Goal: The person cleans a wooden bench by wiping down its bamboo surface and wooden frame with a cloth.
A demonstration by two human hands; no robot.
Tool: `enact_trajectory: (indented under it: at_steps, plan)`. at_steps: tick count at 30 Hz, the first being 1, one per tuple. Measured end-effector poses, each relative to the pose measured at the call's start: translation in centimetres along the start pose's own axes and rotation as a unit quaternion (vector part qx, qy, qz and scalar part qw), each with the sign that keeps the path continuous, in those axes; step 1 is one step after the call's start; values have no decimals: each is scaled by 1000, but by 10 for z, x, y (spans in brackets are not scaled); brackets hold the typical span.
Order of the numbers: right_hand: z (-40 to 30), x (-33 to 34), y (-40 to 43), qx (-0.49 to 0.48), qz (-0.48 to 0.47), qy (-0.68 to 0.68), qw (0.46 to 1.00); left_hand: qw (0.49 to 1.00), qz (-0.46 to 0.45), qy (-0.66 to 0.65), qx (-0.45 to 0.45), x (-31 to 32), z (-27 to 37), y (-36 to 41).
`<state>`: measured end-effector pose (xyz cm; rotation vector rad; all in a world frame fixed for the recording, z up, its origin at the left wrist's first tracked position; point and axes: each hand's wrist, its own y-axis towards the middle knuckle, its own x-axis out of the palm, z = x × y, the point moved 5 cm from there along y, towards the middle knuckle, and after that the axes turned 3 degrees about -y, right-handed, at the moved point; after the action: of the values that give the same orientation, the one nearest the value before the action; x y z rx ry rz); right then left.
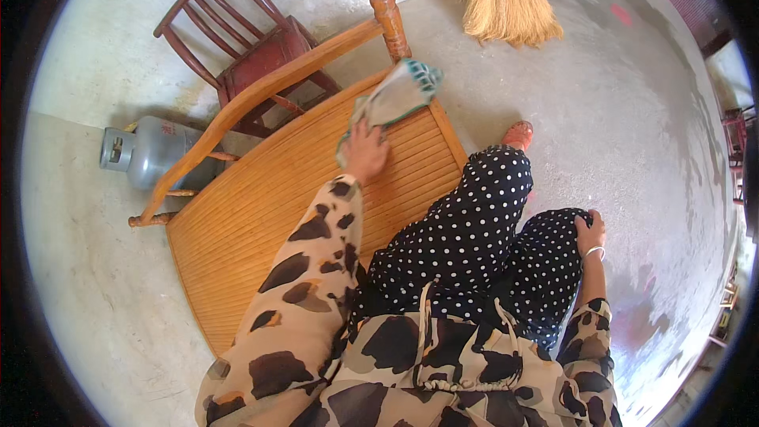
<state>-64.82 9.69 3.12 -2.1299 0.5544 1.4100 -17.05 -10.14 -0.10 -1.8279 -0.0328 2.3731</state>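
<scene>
My left hand (366, 151) presses on a white cloth with a green patterned end (394, 98), its fingers on the near part of it. The cloth lies across the slatted wooden seat (261, 237) of a bench, near its front corner; its far end looks blurred. I sit on this bench. A curved wooden rail (284, 74) runs along the far side and meets a turned post (389, 26). My right hand (589, 231), with a white bangle at the wrist, rests on my right knee in black polka-dot trousers (548, 267).
Behind the rail a dark red wooden chair (261, 68) stands by the wall. A grey gas cylinder (163, 151) lies beyond the rail at left. A straw broom (507, 3) touches the concrete floor (622, 148) ahead. Several pieces of furniture show along the right rim.
</scene>
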Motion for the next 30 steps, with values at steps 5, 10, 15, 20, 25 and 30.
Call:
enact_trajectory:
  at_steps: [5,10,15,20,25,30]
  plan:
    - [-2,-1,1,6,-20,35,999,991,24,-19,-131,-7,-102,-78]
    - [6,3,5,-6,-18,7,1000,958,48,-8,-284,-7,-136,-157]
    - [5,3,5,11,-40,-16,999,983,14,-1,-181,6,-56,-158]
    - [13,9,7,0,-14,3,1000,999,-25,-14,-26,17,32,-99]
    - [4,0,-1,27,-29,-2,999,981,-96,0,169,25,81,-87]
    - [14,5,3,11,-18,27,999,939,-107,44,324,22,47,-145]
